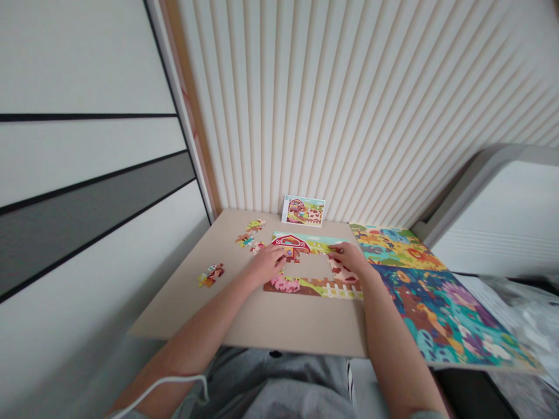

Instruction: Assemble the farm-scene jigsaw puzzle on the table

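A partly assembled farm jigsaw puzzle (314,287) lies flat on the table, with a red barn, pink pig, cow patches and white fence around an unfilled middle. My left hand (269,263) rests at its left side, with fingers closed together on a puzzle piece (290,254) by the barn door; the fingers partly cover this piece. On the upper right part of the puzzle lies my right hand (348,256), fingers stretched over the green strip above the cow patches. Loose puzzle pieces (247,239) are grouped left of the puzzle, beyond my left hand.
Another loose cluster of pieces (211,275) lies farther left on the beige table (288,323). A farm picture card (303,210) leans against the pleated curtain (301,116). At right are a safari puzzle (397,247), a dark blue forest puzzle (449,314) and clear plastic wrapping (530,320).
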{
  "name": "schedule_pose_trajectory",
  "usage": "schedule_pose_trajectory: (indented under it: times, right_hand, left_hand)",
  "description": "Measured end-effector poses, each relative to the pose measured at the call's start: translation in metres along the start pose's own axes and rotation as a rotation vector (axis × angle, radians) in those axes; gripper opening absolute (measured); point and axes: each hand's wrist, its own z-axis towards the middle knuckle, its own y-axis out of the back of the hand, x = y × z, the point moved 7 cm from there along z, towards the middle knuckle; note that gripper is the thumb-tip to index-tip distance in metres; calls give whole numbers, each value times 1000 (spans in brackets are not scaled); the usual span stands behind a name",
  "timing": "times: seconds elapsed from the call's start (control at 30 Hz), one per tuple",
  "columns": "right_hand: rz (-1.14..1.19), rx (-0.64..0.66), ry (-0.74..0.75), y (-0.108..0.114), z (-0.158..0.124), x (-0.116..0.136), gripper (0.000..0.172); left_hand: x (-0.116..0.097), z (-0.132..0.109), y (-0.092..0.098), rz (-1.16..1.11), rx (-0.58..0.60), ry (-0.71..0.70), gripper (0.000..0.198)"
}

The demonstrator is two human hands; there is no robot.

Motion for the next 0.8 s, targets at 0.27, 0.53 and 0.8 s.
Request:
schedule_pose_trajectory:
  times: [0.27,0.53,0.8]
  right_hand:
    - [258,77,-136,-9,-5,-15,39]
    - [139,-157,7,20,-5,1,27]
    - [756,-315,19,15,7,12,58]
  left_hand:
    - [2,0,-2,-17,6,9,21]
    - [9,-1,-2,43,-1,35,21]
    - [17,-5,-6,114,36,38,33]
